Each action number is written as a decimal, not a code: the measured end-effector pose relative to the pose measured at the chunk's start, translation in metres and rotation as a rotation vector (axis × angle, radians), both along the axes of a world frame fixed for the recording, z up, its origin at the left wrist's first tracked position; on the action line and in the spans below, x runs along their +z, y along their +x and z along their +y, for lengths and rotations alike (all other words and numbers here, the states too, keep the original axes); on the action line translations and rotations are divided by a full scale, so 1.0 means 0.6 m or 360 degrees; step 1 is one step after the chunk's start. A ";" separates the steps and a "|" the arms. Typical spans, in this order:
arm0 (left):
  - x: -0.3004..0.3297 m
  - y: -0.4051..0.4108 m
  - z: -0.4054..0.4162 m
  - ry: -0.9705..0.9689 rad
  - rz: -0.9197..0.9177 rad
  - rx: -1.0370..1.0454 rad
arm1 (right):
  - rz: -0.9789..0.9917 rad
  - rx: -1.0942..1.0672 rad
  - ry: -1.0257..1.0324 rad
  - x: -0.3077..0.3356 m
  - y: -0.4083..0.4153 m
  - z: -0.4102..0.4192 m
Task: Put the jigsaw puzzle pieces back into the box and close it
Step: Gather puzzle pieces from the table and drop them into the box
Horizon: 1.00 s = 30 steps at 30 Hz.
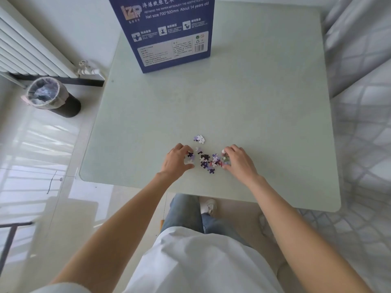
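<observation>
Gathering loose pieces, box waiting at far edge.
Left hand (177, 160) and right hand (238, 160), fingers curled but not clenched, flank the puzzle pieces (208, 161) on the worktop (264, 102); pieces likely light, thin, slippery: scoop together. Box (169, 30) stands well apart.

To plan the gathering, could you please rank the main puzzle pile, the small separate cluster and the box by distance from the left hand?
From the left hand:
1. Main puzzle pile, just to its right.
2. Small separate cluster, slightly beyond.
3. Box, at the table's far edge.
</observation>
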<state>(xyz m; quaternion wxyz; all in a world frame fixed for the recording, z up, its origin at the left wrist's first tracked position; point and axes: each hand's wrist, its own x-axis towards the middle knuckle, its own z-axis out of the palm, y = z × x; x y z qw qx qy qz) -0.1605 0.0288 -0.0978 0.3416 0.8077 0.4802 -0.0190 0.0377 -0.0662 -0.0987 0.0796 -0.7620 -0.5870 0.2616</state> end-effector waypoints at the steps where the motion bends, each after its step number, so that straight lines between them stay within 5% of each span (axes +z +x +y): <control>1: 0.000 0.002 0.001 -0.0011 0.0016 -0.0001 | -0.0014 0.0016 -0.0027 0.001 0.001 0.003; 8: 0.009 0.009 0.016 -0.0047 0.0070 -0.0067 | -0.0039 0.0082 -0.0142 0.004 0.000 0.019; 16: 0.006 0.033 -0.001 -0.0133 0.0061 -0.0016 | 0.0329 -0.0183 -0.0018 -0.003 -0.062 0.031; 21: -0.001 0.023 -0.012 -0.0081 0.0065 -0.0164 | -0.0041 0.0141 -0.0076 -0.006 -0.066 0.015; 30: -0.002 0.034 -0.011 -0.0068 0.0047 -0.0156 | 0.0197 0.0089 0.0057 -0.009 -0.054 0.029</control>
